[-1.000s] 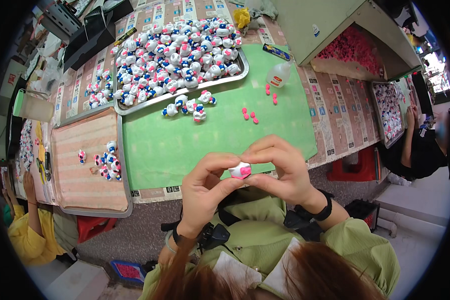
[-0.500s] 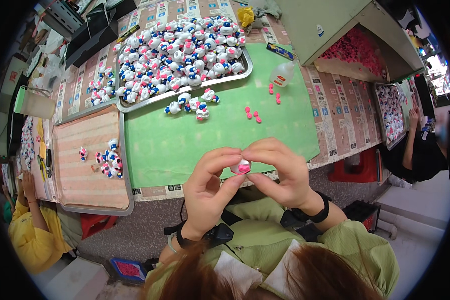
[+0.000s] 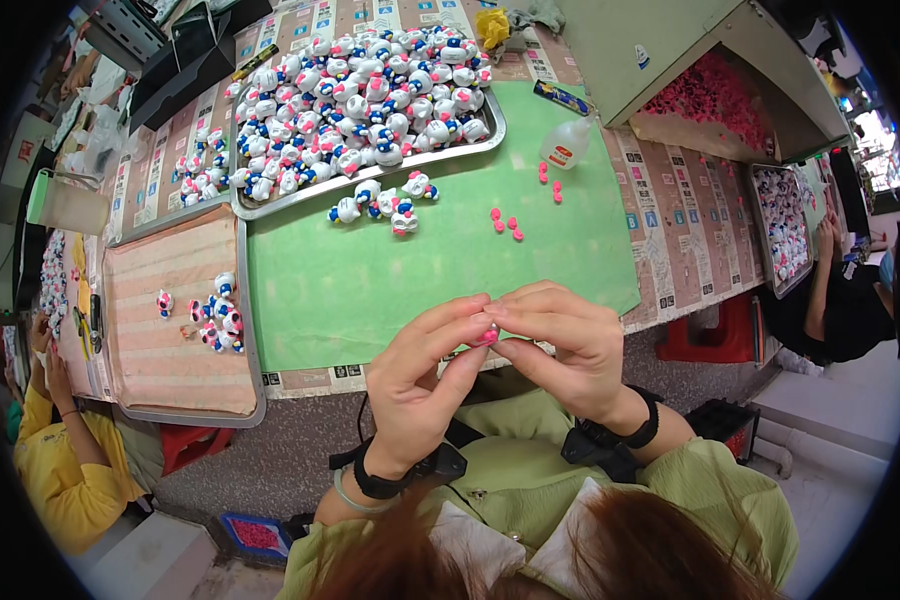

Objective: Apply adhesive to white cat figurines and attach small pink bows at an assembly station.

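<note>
Both my hands meet over the near edge of the green mat (image 3: pixel 370 310). My left hand (image 3: pixel 425 365) and my right hand (image 3: pixel 560 345) pinch a small white and pink figurine (image 3: pixel 487 337) between fingertips and thumbs. Fingers cover most of it; its pink part shows in the gap. Beyond my hands, several small pink pieces (image 3: pixel 498 222) lie on the mat. A small group of white, blue and pink figurines (image 3: pixel 375 203) sits there too, in front of a metal tray (image 3: pixel 370 182) heaped with more of them.
A white squeeze bottle (image 3: pixel 567 145) stands at the mat's far right. To the left, a cloth-lined tray (image 3: pixel 175 350) bears several figurines. A grey box (image 3: pixel 660 50) of pink pieces is at the back right. Co-workers sit at left, in a yellow top (image 3: pixel 65 480), and at right.
My fingers have closed further round the figurine, so less of it shows. My right fingers have shifted slightly over it. The co-worker's hands at the left have moved.
</note>
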{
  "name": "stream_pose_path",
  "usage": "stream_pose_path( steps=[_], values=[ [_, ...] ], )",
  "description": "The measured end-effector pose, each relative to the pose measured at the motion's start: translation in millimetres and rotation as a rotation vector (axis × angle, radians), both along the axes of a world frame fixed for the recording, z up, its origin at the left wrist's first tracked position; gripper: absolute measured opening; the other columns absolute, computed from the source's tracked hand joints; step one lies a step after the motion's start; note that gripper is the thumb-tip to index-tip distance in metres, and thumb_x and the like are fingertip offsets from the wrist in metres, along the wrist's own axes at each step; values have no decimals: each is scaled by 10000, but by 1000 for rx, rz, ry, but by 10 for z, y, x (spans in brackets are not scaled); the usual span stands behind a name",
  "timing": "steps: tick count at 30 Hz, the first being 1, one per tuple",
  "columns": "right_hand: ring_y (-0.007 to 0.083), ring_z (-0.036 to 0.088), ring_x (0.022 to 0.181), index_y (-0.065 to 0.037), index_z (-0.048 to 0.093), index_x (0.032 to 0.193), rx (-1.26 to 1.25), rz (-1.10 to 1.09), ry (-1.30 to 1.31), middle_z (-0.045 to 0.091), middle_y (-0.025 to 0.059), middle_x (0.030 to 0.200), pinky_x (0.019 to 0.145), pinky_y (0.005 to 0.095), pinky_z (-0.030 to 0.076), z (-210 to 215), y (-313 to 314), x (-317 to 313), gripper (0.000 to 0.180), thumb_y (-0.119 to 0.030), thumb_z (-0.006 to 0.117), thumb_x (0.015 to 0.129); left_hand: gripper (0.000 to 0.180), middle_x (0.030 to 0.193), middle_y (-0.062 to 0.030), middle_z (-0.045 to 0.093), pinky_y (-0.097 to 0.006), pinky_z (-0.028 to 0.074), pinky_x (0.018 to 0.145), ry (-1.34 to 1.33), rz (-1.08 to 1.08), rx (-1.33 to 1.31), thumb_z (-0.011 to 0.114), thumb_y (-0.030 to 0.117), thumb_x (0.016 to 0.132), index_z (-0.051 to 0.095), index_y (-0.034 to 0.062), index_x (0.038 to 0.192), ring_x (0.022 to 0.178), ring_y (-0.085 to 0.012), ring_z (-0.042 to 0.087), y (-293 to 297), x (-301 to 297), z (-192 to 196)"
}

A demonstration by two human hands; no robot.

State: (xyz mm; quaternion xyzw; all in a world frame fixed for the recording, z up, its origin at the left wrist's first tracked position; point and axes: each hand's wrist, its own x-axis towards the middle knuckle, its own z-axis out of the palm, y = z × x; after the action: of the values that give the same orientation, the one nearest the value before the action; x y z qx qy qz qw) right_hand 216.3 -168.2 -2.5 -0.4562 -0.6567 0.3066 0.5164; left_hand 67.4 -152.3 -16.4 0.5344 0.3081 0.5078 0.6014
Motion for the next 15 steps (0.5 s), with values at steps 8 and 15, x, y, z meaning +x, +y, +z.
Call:
stream_pose_path(
  steps=[8,15],
  values=[
    [198,576,712,-2,615,920,18,-18,-21,606,103,807,586,265,459,-21,5,-27,276,44,612,648,245,1047,-164,523,-272,460,778,-21,-1,-22,526,-107,728,583,-18,950,957,-208,530,-7,-13,-23],
    [200,577,706,5,614,911,12,-27,-22,605,104,797,587,266,457,-25,2,-43,266,43,610,648,248,1057,-167,516,-274,452,789,-53,-8,-8,527,-104,731,579,-20,959,966,-209,523,-1,-20,-52]
  ],
)
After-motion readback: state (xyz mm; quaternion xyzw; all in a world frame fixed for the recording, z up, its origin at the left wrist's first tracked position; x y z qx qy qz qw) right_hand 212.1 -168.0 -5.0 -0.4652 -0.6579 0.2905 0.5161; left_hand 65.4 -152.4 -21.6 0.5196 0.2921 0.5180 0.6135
